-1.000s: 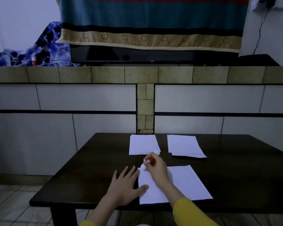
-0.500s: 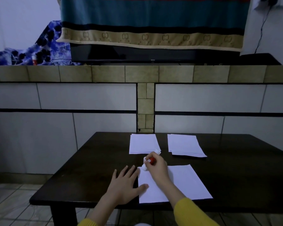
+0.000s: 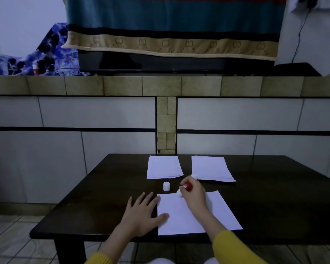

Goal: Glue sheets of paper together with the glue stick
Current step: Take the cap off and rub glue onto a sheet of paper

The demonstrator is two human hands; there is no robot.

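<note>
A white sheet of paper [image 3: 215, 216] lies at the near edge of the dark table [image 3: 274, 197]. My right hand [image 3: 193, 195] grips a red glue stick [image 3: 187, 186], its white tip down on the sheet's far edge near the left corner. My left hand [image 3: 141, 214] lies flat with fingers spread, thumb pressing the sheet's left edge. The white cap [image 3: 166, 186] stands upright on the table, left of the stick. Two more stacks of paper lie farther back: a left stack [image 3: 163, 166] and a right stack [image 3: 211, 168].
A tiled wall with a ledge [image 3: 160, 85] rises right behind the table. On the ledge sit a dark screen [image 3: 160, 62] under a striped cloth and a blue patterned fabric [image 3: 36, 58]. Tiled floor [image 3: 8, 241] shows on the left.
My right hand moved the glue stick to the right along the sheet's far edge. The cap, hidden before, now shows standing on the table. My left hand stays in place.
</note>
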